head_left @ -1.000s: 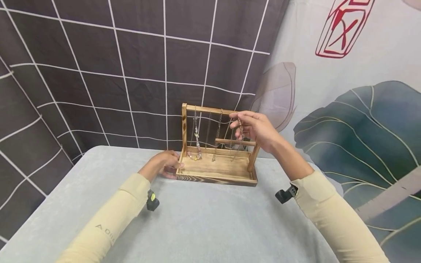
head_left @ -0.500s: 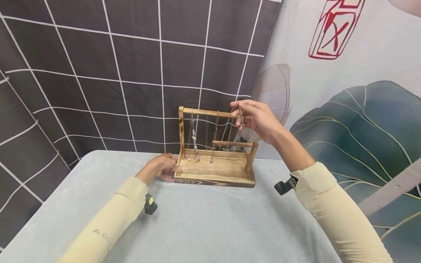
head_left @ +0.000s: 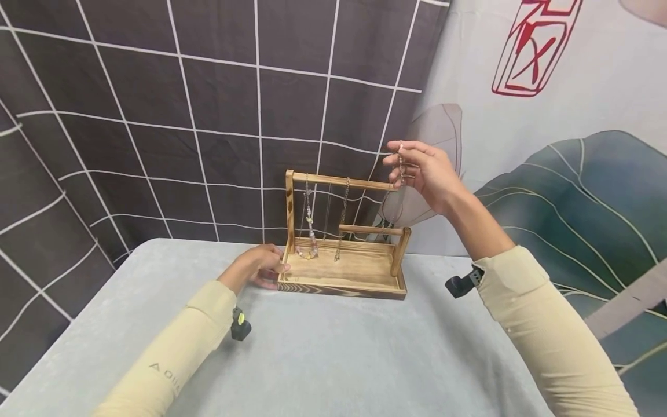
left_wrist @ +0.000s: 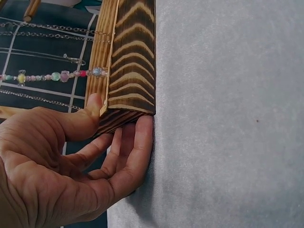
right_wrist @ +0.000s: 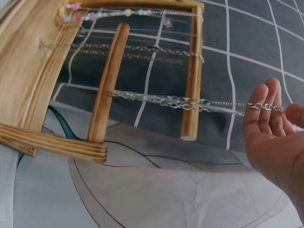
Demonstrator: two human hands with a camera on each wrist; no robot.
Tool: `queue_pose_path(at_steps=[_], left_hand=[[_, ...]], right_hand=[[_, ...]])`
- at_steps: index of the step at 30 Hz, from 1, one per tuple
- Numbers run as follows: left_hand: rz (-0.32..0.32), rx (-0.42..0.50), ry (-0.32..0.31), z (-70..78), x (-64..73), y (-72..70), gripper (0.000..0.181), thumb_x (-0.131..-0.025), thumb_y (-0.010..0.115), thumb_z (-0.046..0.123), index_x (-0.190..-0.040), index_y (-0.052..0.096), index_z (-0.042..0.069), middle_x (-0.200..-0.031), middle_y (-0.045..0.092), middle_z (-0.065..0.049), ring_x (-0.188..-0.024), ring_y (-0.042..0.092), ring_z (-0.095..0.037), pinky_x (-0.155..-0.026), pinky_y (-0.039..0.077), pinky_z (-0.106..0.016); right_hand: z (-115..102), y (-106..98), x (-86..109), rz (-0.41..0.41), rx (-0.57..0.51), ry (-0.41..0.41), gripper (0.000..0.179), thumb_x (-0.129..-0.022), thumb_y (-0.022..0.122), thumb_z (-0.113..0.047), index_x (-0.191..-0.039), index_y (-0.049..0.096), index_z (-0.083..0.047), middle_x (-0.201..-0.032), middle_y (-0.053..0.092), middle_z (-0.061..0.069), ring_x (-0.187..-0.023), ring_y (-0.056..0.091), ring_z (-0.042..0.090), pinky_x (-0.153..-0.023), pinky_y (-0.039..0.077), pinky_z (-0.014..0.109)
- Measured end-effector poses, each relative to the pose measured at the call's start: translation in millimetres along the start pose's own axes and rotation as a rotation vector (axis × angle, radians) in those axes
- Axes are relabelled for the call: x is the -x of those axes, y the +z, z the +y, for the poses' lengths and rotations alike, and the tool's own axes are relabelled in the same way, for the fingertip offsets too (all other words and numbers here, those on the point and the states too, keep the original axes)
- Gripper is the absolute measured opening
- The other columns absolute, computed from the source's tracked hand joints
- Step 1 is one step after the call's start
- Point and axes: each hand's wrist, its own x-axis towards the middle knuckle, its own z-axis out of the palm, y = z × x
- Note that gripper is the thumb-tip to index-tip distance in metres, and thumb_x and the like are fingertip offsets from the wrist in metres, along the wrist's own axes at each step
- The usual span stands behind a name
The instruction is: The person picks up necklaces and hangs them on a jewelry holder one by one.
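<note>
A wooden jewelry stand [head_left: 341, 289] with a tray base, a long top bar and a shorter, lower bar stands on the table. My left hand [head_left: 260, 266] grips the tray's left end, thumb over the rim and fingers against the outside, as the left wrist view shows. Up beyond the free right end of the top bar, my right hand [head_left: 429, 174] pinches a silver chain necklace [right_wrist: 156, 99] between thumb and index finger. In the right wrist view the chain stretches from those fingers past the top bar [right_wrist: 192, 80] toward the lower bar [right_wrist: 107, 85].
A pastel beaded necklace [head_left: 311, 226] hangs at the left of the top bar, its end down in the tray. Another chain necklace [head_left: 344, 211] hangs near the middle. Behind the stand is a dark gridded curtain [head_left: 219, 92]; grey cloth [head_left: 333, 353] covers the table.
My right hand has moved up and to the right, drawing the chain necklace from the top bar to beyond its right end. My left hand has kept its grip on the tray.
</note>
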Motion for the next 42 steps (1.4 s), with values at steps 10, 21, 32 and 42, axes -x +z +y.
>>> queue_pose_path(at_steps=[10, 21, 32, 42], left_hand=[[0.002, -0.008, -0.004, 0.5, -1.4, -0.9, 0.050, -0.110, 0.069, 0.003, -0.153, 0.044, 0.001, -0.112, 0.065, -0.013, -0.100, 0.071, -0.024, -0.105, 0.071, -0.051], [-0.001, 0.005, 0.002, -0.5, -0.8, -0.9, 0.050, -0.109, 0.069, 0.002, -0.152, 0.044, 0.001, -0.113, 0.064, -0.014, -0.100, 0.071, -0.025, -0.106, 0.071, -0.052], [0.002, 0.005, -0.002, -0.3, -0.4, -0.7, 0.051, -0.109, 0.069, 0.002, -0.153, 0.043, 0.001, -0.114, 0.062, -0.014, -0.101, 0.071, -0.025, -0.106, 0.071, -0.052], [0.005, 0.000, -0.010, -0.1, -1.4, 1.0, 0.052, -0.109, 0.069, 0.002, -0.154, 0.044, 0.001, -0.117, 0.062, -0.015, -0.104, 0.071, -0.027, -0.106, 0.071, -0.051]], right_hand=[[-1.8, -8.0, -8.0, 0.078, 0.046, 0.003, 0.047, -0.117, 0.044, -0.005, -0.163, 0.049, 0.000, -0.110, 0.084, -0.007, -0.087, 0.076, 0.011, -0.076, 0.066, 0.025], [9.1, -18.4, -13.2, 0.116, 0.002, 0.018, 0.039, -0.118, 0.048, -0.008, -0.157, 0.052, -0.003, -0.104, 0.084, -0.006, -0.085, 0.075, 0.010, -0.075, 0.065, 0.025], [26.3, -13.9, -16.6, 0.084, 0.006, 0.059, 0.038, -0.118, 0.045, -0.005, -0.155, 0.052, -0.001, -0.100, 0.084, -0.006, -0.080, 0.077, 0.009, -0.073, 0.066, 0.023], [42.5, -1.2, -18.1, 0.051, 0.057, 0.096, 0.029, -0.117, 0.048, -0.006, -0.144, 0.060, -0.003, -0.100, 0.084, -0.007, -0.083, 0.079, 0.010, -0.074, 0.067, 0.023]])
